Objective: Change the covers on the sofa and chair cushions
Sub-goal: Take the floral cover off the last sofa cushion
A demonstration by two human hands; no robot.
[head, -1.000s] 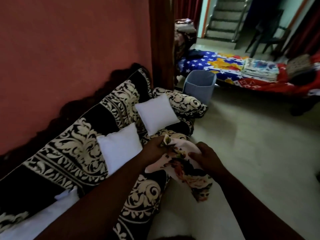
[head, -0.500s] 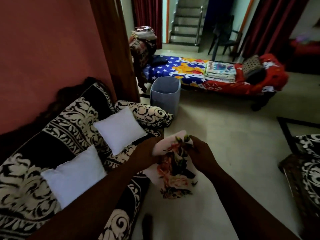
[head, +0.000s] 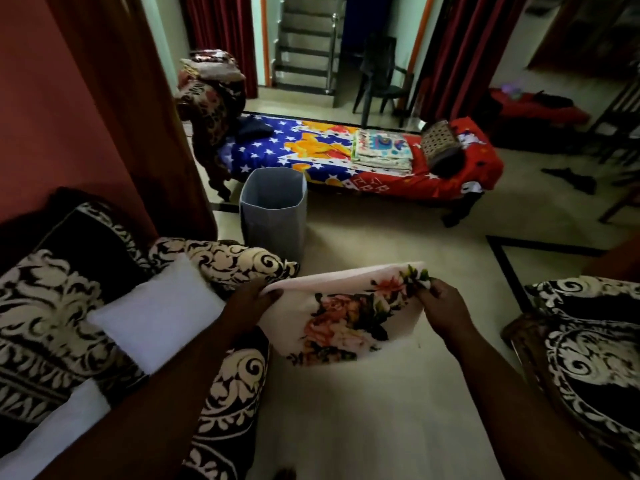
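While both arms reach forward over the pale floor (head: 363, 410), the person holds a floral cushion cover (head: 343, 313) stretched out between the two hands, in the air in front of the sofa's front edge. The left hand (head: 247, 301) grips the cover's left end, its fingers curled round the pale cloth, and the right hand (head: 438, 306) pinches the cover's upper right corner, where green leaves are printed. The cover is pale pink with a bunch of orange and pink roses at its middle, and its lower edge sags in a curve between the hands. On the left stands the sofa (head: 62, 296), draped in black cloth with cream scrollwork, against a red wall (head: 52, 116). Two bare white cushions lie on its seat: one (head: 152, 323) just beside the left forearm, the other (head: 52, 431) at the near end of the seat, partly hidden by that arm. A patterned bolster (head: 225, 263) rests at the sofa's far end. Beyond it a grey fabric bin (head: 273, 209) stands open on the floor. Behind the bin is a low cot (head: 363, 161) with a blue, yellow and red sheet, and folded cloths (head: 382, 150) lie on it. At the right edge a chair (head: 595, 344) in the same black and cream pattern shows in part.
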